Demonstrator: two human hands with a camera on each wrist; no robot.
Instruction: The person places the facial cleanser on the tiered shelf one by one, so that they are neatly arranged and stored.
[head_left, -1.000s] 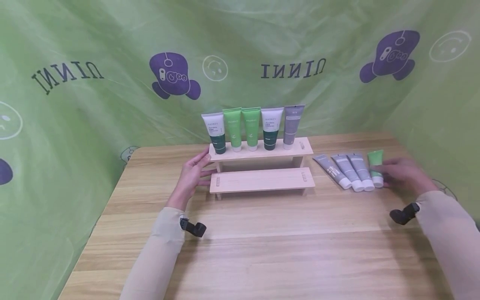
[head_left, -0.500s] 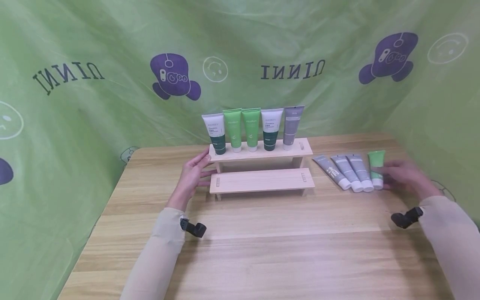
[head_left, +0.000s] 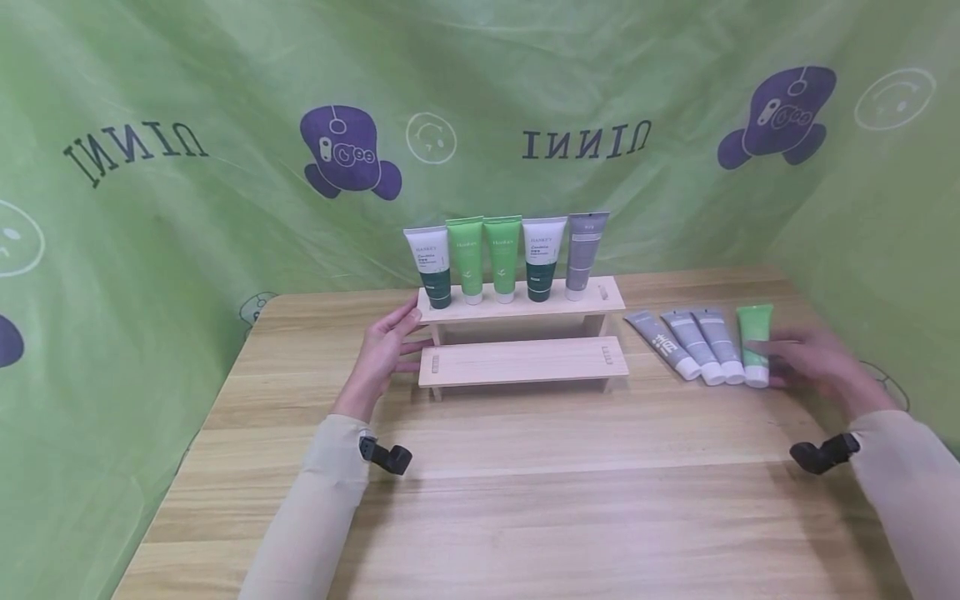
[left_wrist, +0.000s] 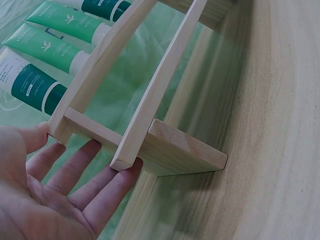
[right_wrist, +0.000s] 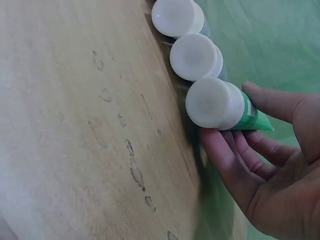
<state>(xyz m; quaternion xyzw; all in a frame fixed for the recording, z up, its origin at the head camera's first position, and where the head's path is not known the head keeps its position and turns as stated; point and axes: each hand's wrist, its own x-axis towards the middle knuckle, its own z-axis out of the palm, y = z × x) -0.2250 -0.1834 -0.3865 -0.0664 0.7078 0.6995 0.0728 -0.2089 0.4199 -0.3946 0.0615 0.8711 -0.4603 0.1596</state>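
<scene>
At the left end of a two-tier wooden stand [head_left: 525, 360], my left hand [head_left: 381, 350] touches the wood with thumb and extended fingers. The left wrist view shows its thumb at the upper board's corner and fingertips along the stand's end [left_wrist: 95, 129]. My right hand [head_left: 817, 358] holds a green tube [head_left: 755, 323] with a white cap, thumb on one side and fingers on the other. In the right wrist view the cap [right_wrist: 210, 104] of this tube faces the camera, close to the tabletop. Grey tubes [head_left: 718, 343] lie just left of it.
Several tubes stand in a row on the upper board: a white-and-dark-green tube [head_left: 432, 265], green tubes [head_left: 467, 258], another white-and-green one [head_left: 542, 258] and a grey tube [head_left: 585, 254]. A green printed curtain [head_left: 480, 75] hangs behind the wooden table [head_left: 525, 500].
My right hand and the green tube have shifted slightly toward me and to the right. The left hand and the stand have stayed in place.
</scene>
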